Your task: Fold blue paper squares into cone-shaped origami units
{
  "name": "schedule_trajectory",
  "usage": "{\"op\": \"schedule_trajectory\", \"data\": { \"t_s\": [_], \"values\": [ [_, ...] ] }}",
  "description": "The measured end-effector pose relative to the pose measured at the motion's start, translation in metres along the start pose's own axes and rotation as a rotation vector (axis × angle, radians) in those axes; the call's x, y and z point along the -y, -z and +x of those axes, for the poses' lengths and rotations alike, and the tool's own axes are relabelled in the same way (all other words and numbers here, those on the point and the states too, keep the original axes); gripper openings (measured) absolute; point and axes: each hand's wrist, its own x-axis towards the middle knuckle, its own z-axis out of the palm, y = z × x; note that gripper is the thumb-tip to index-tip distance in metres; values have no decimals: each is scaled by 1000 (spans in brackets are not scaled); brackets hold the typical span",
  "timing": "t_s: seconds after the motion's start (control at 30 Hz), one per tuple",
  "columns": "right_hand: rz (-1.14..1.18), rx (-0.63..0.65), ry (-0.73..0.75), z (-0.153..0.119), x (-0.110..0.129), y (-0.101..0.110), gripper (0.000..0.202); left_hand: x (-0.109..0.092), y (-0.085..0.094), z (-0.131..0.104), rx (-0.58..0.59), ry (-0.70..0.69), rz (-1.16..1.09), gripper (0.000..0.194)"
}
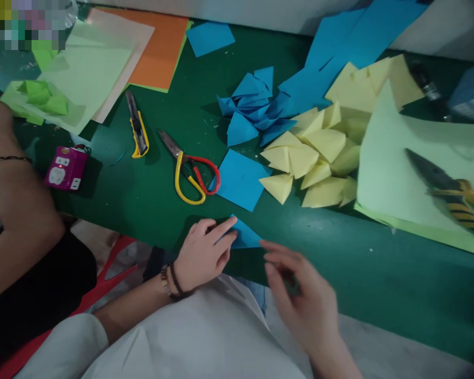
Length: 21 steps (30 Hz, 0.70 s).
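A blue sheet of paper folded into a triangle (245, 236) lies at the table's near edge. On its left part rests my left hand (209, 247), the index and middle fingers stretched over it and the others curled, holding it down. My right hand (300, 289) is at the paper's right corner, fingertips at or just beside the tip. Its thumb stands apart from the fingers and nothing shows between them. Just beyond the folded piece lies a flat blue paper square (243, 179), with red-and-yellow-handled scissors (193, 173) touching its left side.
Folded blue pieces (253, 102) and folded yellow pieces (312, 152) lie farther back. A yellow utility knife (137, 126) and a purple plug adapter (67, 167) are to the left. Black-and-yellow scissors (450, 192) rest on pale green sheets (403, 158). Another person's arm (19, 184) is at left.
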Motion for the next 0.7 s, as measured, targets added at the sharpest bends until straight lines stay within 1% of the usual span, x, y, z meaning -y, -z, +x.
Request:
{"op": "schedule_trajectory", "data": {
  "t_s": [0.07,0.13,0.2,0.33,0.47,0.57,0.7],
  "values": [
    [202,166,-114,-17,11,-7,8,0,0,0,-6,0,-1,32],
    [323,269,-226,-27,17,-17,9,1,0,-1,-2,-5,-5,33],
    [379,302,-292,-31,19,-26,11,1,0,-1,2,-11,-8,35],
    [430,308,-342,-33,16,-33,14,0,0,-1,-7,-11,-1,33],
    [501,262,-434,-36,11,-32,14,-1,1,-1,-26,-4,24,30],
    [543,141,-498,-37,1,-27,14,-1,1,-1,-40,-17,39,30],
    [495,-29,-537,-37,-15,-17,16,0,-1,-1,-49,-31,27,31]
  ]
}}
